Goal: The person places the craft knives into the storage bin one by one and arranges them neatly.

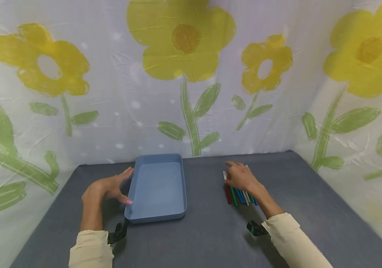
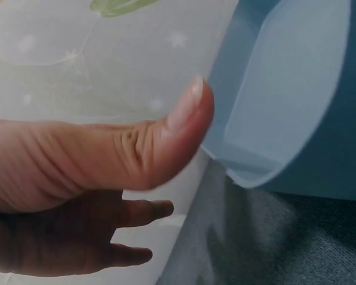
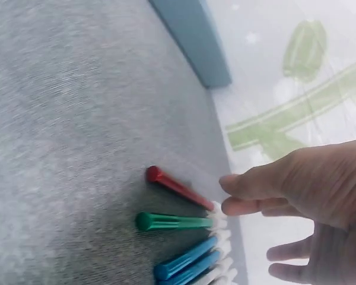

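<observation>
A shallow blue tray (image 1: 159,188) lies on the dark table. My left hand (image 1: 108,188) is at its left side, thumb and fingers spread apart near the rim. In the left wrist view the thumb (image 2: 166,139) overlaps the tray's corner; whether it touches cannot be told. Over a row of slim coloured sticks with white ends, marker-like, hovers my right hand (image 1: 241,176). A red stick (image 3: 181,190), a green stick (image 3: 175,222) and blue sticks (image 3: 187,259) show beside its fingers, which hold nothing visible. The hand hides the far ends of several sticks in the head view.
Dark grey cloth covers the table (image 1: 207,238). A curtain (image 1: 117,126) printed with yellow flowers hangs behind the table and along both sides. Black wrist straps (image 1: 256,228) stick out near the cream sleeves (image 1: 294,238).
</observation>
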Motion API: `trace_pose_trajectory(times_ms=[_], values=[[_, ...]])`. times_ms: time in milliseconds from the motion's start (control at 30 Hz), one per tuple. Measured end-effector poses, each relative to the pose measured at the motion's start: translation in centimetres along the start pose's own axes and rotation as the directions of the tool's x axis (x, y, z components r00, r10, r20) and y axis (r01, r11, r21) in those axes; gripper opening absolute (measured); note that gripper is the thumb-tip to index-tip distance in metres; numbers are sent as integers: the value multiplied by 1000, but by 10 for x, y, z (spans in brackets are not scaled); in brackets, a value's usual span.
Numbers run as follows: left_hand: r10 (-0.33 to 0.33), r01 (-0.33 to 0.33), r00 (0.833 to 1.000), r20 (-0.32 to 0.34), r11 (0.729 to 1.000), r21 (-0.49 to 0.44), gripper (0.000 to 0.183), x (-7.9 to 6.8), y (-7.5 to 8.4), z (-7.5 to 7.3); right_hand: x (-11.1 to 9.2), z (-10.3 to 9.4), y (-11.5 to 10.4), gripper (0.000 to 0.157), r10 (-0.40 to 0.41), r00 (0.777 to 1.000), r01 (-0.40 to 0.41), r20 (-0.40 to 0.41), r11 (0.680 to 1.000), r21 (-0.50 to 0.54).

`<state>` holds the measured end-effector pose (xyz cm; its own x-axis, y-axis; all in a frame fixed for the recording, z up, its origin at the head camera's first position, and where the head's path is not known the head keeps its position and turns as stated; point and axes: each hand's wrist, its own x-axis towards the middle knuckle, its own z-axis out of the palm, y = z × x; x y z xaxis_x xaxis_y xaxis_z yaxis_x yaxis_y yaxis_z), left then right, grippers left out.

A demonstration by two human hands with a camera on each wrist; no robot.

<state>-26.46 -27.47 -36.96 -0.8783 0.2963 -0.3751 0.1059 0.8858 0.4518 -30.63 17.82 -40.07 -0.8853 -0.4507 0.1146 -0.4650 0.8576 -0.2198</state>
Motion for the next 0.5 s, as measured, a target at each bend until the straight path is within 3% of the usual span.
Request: trace_pose_trajectory(times_ms=[100, 333, 500], values=[[-33, 32, 999, 12, 999, 24, 131, -3, 3, 0, 0, 4, -3, 25, 19, 1000, -19, 8, 1000, 1], [-87, 86, 996, 26, 995, 52, 129, -2, 4, 1, 3, 12, -9, 34, 67, 997, -62, 37, 992, -106], [-118, 116, 993, 24, 991, 70, 130, -1, 7, 3, 3, 15, -12, 37, 117, 993, -113, 31, 988, -106]])
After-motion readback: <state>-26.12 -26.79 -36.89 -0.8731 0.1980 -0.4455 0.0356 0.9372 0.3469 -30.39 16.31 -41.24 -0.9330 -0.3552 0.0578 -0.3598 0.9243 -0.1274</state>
